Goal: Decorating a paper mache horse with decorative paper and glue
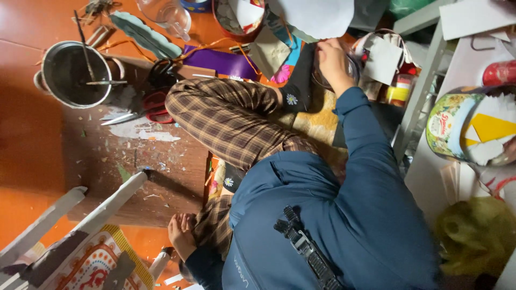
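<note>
From the head view, clutter rings you on the orange floor (32, 161). A dull metal pot (72, 75) with sticks leaning in it stands well apart from your hands, and red-handled scissors (148, 104) lie just beside it on a worn brown board (145, 177) flecked with paper scraps. A pale teal feather shape (142, 35) and a sheet of glossy purple paper (220, 60) lie beyond your knee. Your plaid trouser leg (231, 121), folded under you, sits between the scissors and your far hand, and a dark sock with a daisy print (295, 86) lies against that hand's wrist.

One hand (333, 62) (which side it is, you cannot tell from this tilted view) stretches out on a blue-sleeved arm to a clear round container (352, 72), its fingers curled down over the rim. A large white paper sheet (317, 16) overhangs it from above and a heap of paper and card scraps (384, 56) crowds it on the far side. Whether the grip pinches the rim or merely rests on it is not clear.

Your other hand (180, 233) lies low beside the plaid knee, fingers loosely bent on the floor, holding nothing that shows. A white rail (86, 215) slants just beside it, above a patterned red and cream mat (97, 263).

A round tin (451, 126) of yellow and white paper pieces stands well apart.
</note>
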